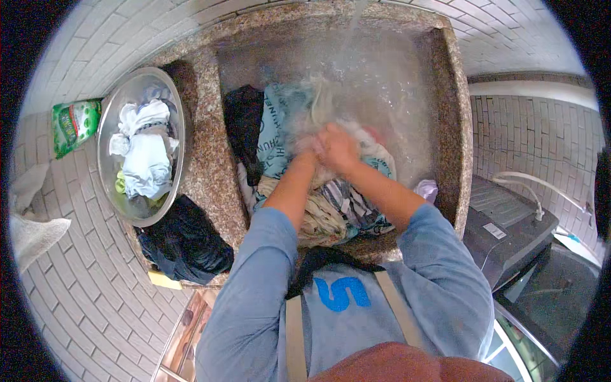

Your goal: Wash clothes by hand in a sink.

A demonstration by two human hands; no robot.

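Observation:
My left hand (310,144) and my right hand (338,149) are pressed together over a stone laundry sink (452,129). Both are curled round a wet pale cloth (323,106), blurred by motion and splashing; how much each hand grips is partly hidden. Beneath and beside them lies a heap of wet laundry: a light-blue printed cloth (273,138) bearing lettering, a black garment (243,119), a cream patterned cloth (317,222) and a striped cloth (351,203). A stream of water (354,24) falls at the back of the basin, where the water is cloudy.
A metal basin (181,167) with white and light-blue clothes (147,160) stands on the left ledge (210,143). Near it are dark clothes (188,241) and a green detergent packet (75,125). A small lilac cloth (426,190) lies at the sink's right; a grey appliance (506,229) stands beyond.

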